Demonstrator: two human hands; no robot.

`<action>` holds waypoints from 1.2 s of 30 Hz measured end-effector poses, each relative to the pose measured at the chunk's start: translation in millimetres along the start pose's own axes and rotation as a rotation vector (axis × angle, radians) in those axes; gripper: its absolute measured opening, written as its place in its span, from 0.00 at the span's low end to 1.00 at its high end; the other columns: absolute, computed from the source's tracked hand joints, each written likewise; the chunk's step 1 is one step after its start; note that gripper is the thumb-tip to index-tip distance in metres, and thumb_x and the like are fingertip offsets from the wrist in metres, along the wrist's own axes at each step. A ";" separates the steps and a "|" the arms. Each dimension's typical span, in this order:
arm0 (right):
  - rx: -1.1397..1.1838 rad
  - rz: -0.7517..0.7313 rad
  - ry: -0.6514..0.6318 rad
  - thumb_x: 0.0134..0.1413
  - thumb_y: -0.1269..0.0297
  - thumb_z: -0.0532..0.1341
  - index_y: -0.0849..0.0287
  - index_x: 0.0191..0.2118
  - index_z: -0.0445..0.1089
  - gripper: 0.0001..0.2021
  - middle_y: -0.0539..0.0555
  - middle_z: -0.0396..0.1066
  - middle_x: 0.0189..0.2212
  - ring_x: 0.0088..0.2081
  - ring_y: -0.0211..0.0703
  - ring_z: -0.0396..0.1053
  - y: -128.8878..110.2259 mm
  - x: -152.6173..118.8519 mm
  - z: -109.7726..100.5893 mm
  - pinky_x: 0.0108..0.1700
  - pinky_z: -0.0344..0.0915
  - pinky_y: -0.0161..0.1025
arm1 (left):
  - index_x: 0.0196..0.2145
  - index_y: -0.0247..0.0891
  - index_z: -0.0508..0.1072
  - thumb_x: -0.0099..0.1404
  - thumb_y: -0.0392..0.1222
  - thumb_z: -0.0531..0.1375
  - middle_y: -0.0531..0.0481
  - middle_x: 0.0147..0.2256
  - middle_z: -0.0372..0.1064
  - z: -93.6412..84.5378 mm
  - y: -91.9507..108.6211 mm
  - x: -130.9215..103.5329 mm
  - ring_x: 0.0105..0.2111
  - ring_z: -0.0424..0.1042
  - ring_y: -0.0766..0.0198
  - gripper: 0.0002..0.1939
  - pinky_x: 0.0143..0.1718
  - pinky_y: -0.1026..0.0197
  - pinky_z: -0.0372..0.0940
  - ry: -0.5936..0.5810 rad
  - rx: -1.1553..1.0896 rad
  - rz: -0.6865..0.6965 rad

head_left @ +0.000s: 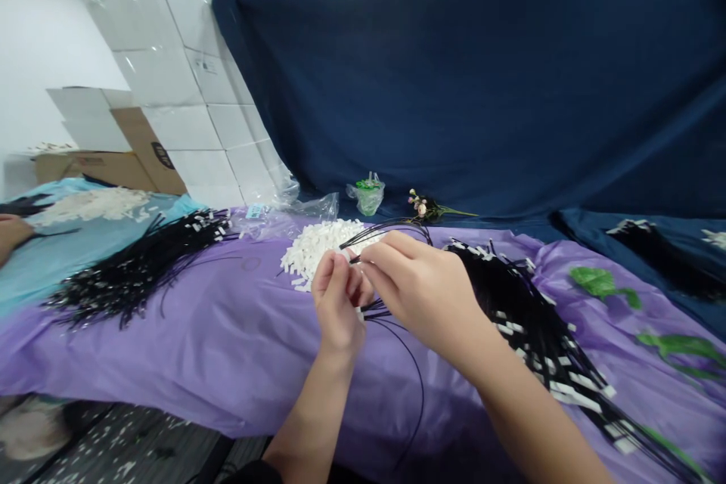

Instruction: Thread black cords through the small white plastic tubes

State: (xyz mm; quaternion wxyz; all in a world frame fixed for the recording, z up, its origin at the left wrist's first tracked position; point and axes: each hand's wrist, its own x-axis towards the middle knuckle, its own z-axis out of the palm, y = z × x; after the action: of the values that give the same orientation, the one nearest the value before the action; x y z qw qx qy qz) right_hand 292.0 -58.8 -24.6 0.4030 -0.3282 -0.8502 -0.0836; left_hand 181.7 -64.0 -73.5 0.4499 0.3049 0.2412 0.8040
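My left hand [340, 302], fingers closed, grips several thin black cables [417, 223] that loop out toward the right. A small white piece shows at its fingertips. My right hand [428, 287] pinches the end of a black cable right beside the left fingertips; the exact contact is partly hidden by the fingers. One loose cable hangs down below both hands. Just behind the left hand lies a heap of small white pieces [306, 246]. To the right of my right hand is a thick bundle of black cables with white ends [527, 318].
Another black cable bundle [130, 265] lies on the left of the purple table cover [227, 348]. Behind stand a wrapped plastic cup [368, 195], a flower sprig [420, 206] and stacked white boxes [193, 113]. A co-worker's hand [12, 234] shows at far left.
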 end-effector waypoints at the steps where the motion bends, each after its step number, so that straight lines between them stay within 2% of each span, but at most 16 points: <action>1: -0.044 -0.056 0.020 0.64 0.68 0.54 0.57 0.30 0.68 0.10 0.48 0.68 0.28 0.26 0.35 0.61 0.4 -0.2 2.8 0.25 0.46 0.37 | 0.22 0.38 0.59 0.61 0.46 0.64 0.60 0.16 0.44 0.7 1.1 0.0 0.13 0.46 0.76 0.19 0.13 0.72 0.45 0.003 -0.006 -0.004; 6: -0.188 -0.205 0.087 0.64 0.68 0.56 0.59 0.31 0.68 0.09 0.50 0.70 0.29 0.32 0.40 0.64 3.0 2.0 16.7 0.28 0.52 0.38 | 0.21 0.37 0.58 0.60 0.45 0.65 0.59 0.16 0.44 0.6 3.1 -0.9 0.14 0.44 0.76 0.20 0.12 0.72 0.43 0.017 -0.048 -0.014; 10: -0.212 -0.210 0.069 0.65 0.66 0.55 0.59 0.31 0.69 0.11 0.51 0.70 0.30 0.34 0.41 0.64 4.0 3.9 23.1 0.29 0.53 0.39 | 0.21 0.37 0.59 0.58 0.44 0.67 0.59 0.15 0.46 -0.3 2.0 -0.5 0.13 0.46 0.76 0.19 0.12 0.71 0.43 0.061 -0.068 0.001; 16: -0.191 -0.172 -0.031 0.68 0.64 0.53 0.58 0.34 0.68 0.11 0.51 0.71 0.32 0.36 0.40 0.65 6.2 4.0 29.7 0.29 0.53 0.38 | 0.21 0.38 0.57 0.55 0.45 0.69 0.60 0.15 0.50 3.1 1.4 1.1 0.13 0.48 0.76 0.22 0.12 0.72 0.45 0.117 -0.072 -0.014; 18: -0.198 -0.152 -0.055 0.68 0.63 0.52 0.58 0.35 0.68 0.11 0.51 0.70 0.33 0.35 0.40 0.65 6.6 3.9 29.0 0.28 0.52 0.38 | 0.22 0.38 0.57 0.55 0.45 0.69 0.60 0.15 0.49 2.8 1.0 2.7 0.14 0.48 0.76 0.22 0.12 0.71 0.45 0.102 -0.052 -0.022; 21: -0.181 -0.083 -0.100 0.68 0.62 0.52 0.57 0.37 0.67 0.09 0.49 0.70 0.34 0.32 0.37 0.66 7.4 4.5 21.8 0.26 0.49 0.37 | 0.21 0.37 0.60 0.57 0.46 0.67 0.59 0.16 0.48 -5.8 -0.5 6.9 0.15 0.48 0.75 0.20 0.14 0.70 0.47 -0.008 0.047 -0.013; 23: -0.126 0.013 -0.116 0.67 0.62 0.53 0.56 0.39 0.67 0.08 0.49 0.71 0.35 0.31 0.36 0.67 9.7 6.1 14.0 0.26 0.49 0.36 | 0.24 0.37 0.67 0.59 0.50 0.64 0.58 0.16 0.51 -19.0 -1.3 10.6 0.16 0.51 0.72 0.16 0.15 0.69 0.50 -0.104 0.181 0.020; 25: -0.035 0.115 -0.074 0.67 0.63 0.53 0.57 0.39 0.67 0.07 0.50 0.72 0.37 0.32 0.35 0.67 14.9 8.2 6.4 0.29 0.53 0.34 | 0.30 0.38 0.73 0.61 0.52 0.62 0.56 0.17 0.55 -37.0 -0.1 13.6 0.17 0.56 0.69 0.14 0.18 0.67 0.54 -0.176 0.362 0.066; 29: 0.198 0.220 0.179 0.64 0.64 0.55 0.58 0.38 0.65 0.05 0.49 0.70 0.31 0.27 0.32 0.64 31.7 11.0 0.1 0.31 0.57 0.32 | 0.34 0.40 0.75 0.60 0.48 0.63 0.52 0.25 0.69 -77.0 14.1 7.9 0.26 0.68 0.63 0.10 0.29 0.63 0.64 -0.208 0.910 0.242; 32: 0.345 0.310 0.354 0.64 0.63 0.54 0.59 0.38 0.63 0.05 0.46 0.65 0.27 0.20 0.29 0.58 41.5 11.6 2.1 0.26 0.55 0.31 | 0.33 0.42 0.75 0.59 0.45 0.63 0.50 0.30 0.75 -108.4 31.0 -17.2 0.31 0.73 0.60 0.06 0.36 0.61 0.67 -0.307 1.205 0.312; 34: 0.371 0.358 0.433 0.63 0.62 0.54 0.59 0.38 0.62 0.06 0.46 0.64 0.26 0.19 0.28 0.57 44.6 11.7 3.6 0.23 0.54 0.31 | 0.29 0.44 0.75 0.62 0.43 0.58 0.52 0.26 0.73 -136.1 39.4 -43.7 0.27 0.72 0.61 0.06 0.32 0.62 0.67 -0.442 1.248 0.265; 36: 0.341 0.373 0.496 0.62 0.61 0.55 0.59 0.37 0.62 0.06 0.46 0.63 0.25 0.19 0.29 0.57 45.8 12.0 4.1 0.23 0.54 0.31 | 0.23 0.47 0.75 0.60 0.45 0.58 0.53 0.22 0.72 -174.1 42.9 -71.7 0.23 0.72 0.61 0.10 0.27 0.62 0.67 -0.524 1.327 0.189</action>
State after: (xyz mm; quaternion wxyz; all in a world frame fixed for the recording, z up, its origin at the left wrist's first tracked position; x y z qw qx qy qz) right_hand 312.5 -16.0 -24.0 0.6544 -0.3755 -0.6538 0.0574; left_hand 63.1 -166.7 -186.2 0.1413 0.7164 0.5358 0.4239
